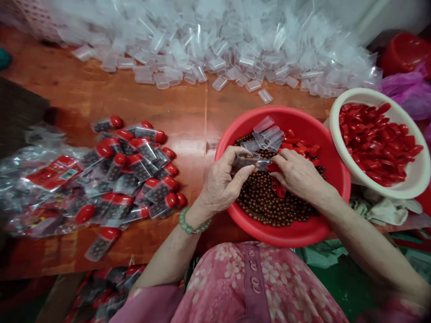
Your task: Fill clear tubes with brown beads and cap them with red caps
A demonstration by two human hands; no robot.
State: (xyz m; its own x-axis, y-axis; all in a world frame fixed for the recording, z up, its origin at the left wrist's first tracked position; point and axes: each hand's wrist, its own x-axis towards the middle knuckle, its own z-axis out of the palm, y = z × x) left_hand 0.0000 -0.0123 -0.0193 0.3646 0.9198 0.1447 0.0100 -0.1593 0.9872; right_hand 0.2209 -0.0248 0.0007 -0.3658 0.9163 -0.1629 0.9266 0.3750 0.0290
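Here's your broad wooden desk point(188, 121), running right across the view, and along its far side spreads a great heap of clear tubes point(235, 49). Over to your left, a cluster of filled containers point(138, 168), red-topped and dark inside, crowds against a crinkled plastic bag point(20, 197). In front of you sits the red basin point(286, 235), and just beside it on the right, the white bowl point(385, 190), heaped with red caps point(373, 143). Now your hands, both over the basin! Your left hand point(220, 181) grips a clear tube point(247, 157) between thumb and fingers, a green bracelet point(188, 228) at that wrist. Your right hand point(298, 172) comes in narrow, fingertips pinching a red piece point(272, 168), mostly hidden, near the tube; whether they touch, you can't tell. And smallest of all, below your fingers, glossy brown beads point(272, 206) cover the basin floor.
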